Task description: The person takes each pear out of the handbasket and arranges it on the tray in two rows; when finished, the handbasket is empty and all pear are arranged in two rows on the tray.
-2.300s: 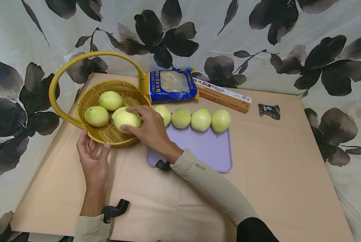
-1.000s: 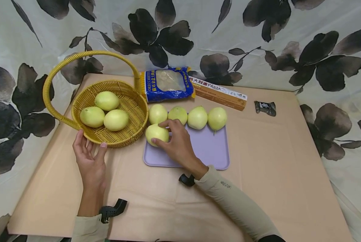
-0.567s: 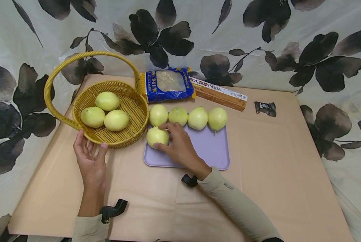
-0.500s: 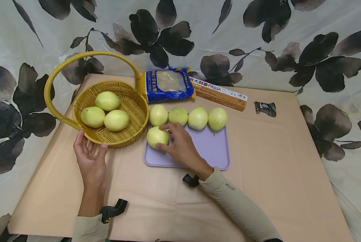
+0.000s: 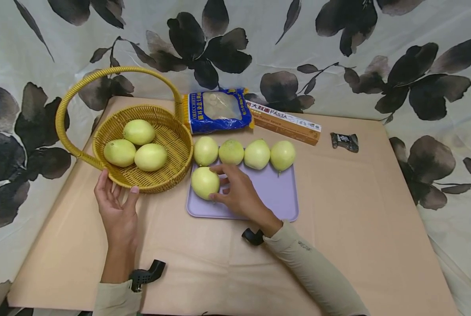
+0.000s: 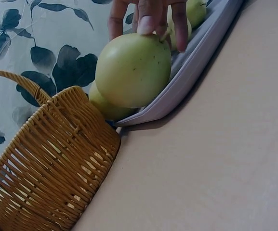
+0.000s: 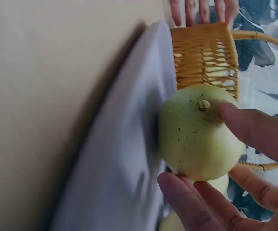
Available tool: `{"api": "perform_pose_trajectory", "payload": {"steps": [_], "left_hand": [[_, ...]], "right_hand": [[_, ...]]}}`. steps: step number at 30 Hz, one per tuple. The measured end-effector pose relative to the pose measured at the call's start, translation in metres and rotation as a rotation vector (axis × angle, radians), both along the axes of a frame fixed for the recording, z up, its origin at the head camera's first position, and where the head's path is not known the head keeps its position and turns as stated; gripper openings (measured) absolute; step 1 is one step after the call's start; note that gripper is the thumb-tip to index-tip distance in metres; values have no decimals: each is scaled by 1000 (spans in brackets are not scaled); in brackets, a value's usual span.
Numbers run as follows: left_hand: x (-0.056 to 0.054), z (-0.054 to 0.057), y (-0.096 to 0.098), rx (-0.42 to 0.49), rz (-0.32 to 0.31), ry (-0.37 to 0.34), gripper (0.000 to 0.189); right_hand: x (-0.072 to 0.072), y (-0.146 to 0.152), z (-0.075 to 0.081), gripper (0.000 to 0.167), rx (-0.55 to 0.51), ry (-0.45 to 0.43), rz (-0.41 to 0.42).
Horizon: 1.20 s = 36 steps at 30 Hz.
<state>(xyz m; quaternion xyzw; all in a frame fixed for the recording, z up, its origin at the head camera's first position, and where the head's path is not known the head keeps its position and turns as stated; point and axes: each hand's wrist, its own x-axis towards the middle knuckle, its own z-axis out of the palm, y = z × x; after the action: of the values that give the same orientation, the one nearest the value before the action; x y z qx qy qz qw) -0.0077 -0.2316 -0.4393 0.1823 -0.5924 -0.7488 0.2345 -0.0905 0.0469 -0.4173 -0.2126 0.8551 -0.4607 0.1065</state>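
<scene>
Tan tabletop (image 5: 354, 219) | black-flowered white backdrop (image 5: 271, 48) | right hand (image 5: 239, 191) holds fruit (image 5: 203, 182)

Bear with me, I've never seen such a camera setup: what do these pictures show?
No robot: a person works with a bare left hand and right hand. The wide picture comes from a head camera; the close ones, from the left wrist camera and right wrist camera. On the table are a wicker basket holding three pale green fruits, a purple tray with a row of four more, a blue pasta bag, a pasta box and a black packet. The right hand holds another fruit at the tray; the left hand touches the basket's near side.
</scene>
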Motion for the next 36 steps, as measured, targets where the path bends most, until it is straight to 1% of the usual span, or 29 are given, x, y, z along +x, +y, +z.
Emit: {"api": "perform_pose_trajectory", "payload": {"steps": [4, 10, 16, 21, 26, 31, 36], "left_hand": [[0, 0, 0, 4, 6, 10, 85], [0, -1, 1, 2, 3, 9, 84], [0, -2, 0, -6, 0, 6, 85], [0, -2, -1, -1, 0, 14, 85], [0, 0, 1, 3, 7, 2, 84], [1, 2, 0, 1, 22, -12, 83], [-2, 5, 1, -1, 24, -10, 83]], "right_hand": [[1, -7, -5, 74, -5, -4, -3], [1, -18, -7, 83, 53, 9, -32], [2, -17, -6, 82, 75, 31, -52], [2, -14, -2, 80, 88, 43, -44], [-1, -16, 4, 77, 93, 100, -53], [-4, -27, 12, 75, 82, 155, -48], [-8, -41, 22, 75, 85, 194, -29]]}}
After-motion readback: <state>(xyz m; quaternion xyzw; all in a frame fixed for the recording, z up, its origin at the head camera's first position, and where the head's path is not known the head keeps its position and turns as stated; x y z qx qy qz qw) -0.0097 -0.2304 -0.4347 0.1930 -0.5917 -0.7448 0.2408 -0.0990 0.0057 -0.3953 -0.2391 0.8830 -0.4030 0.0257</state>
